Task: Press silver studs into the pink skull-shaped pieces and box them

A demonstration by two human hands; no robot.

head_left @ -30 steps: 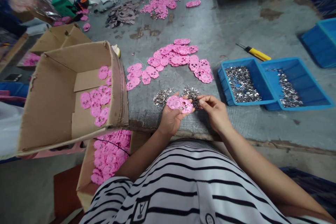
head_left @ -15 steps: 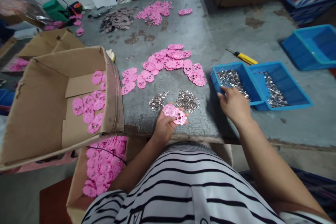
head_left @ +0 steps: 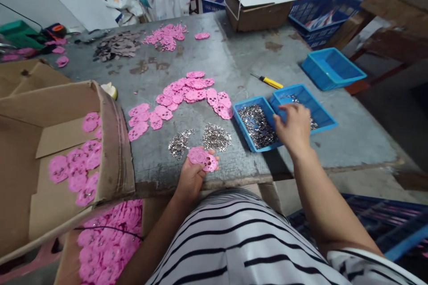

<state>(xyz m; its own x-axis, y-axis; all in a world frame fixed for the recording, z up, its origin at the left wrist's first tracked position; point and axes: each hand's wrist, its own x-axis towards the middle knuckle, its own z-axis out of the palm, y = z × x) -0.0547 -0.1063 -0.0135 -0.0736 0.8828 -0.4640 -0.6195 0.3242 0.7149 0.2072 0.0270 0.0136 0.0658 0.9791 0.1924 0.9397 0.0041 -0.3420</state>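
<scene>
My left hand (head_left: 191,178) is closed around pink skull-shaped plastic pieces (head_left: 198,156) with holes, near the table's front edge. They seem to overlap; I cannot tell how many there are. Just beyond it lie two heaps of small shiny metal parts, a left heap (head_left: 179,143) and a right heap (head_left: 216,137). My right hand (head_left: 296,127) hovers over the right blue tray (head_left: 312,98), thumb and forefinger apart, and nothing shows between them. Beside it, the left blue tray (head_left: 243,132) also contains small metal parts. An arc of similar pink pieces (head_left: 182,91) lies farther up the table.
A cardboard box (head_left: 115,151) with pink pieces stands at the left, above another box full of them. Behind the trays lie a yellow-handled screwdriver (head_left: 272,82) and a third blue tray (head_left: 329,73). Grey flat pieces (head_left: 118,44) and small pink parts (head_left: 165,36) are piled at the back.
My right hand has moved from the left blue tray to over the right one. The view has turned to the right. My left hand still holds the pink pieces.
</scene>
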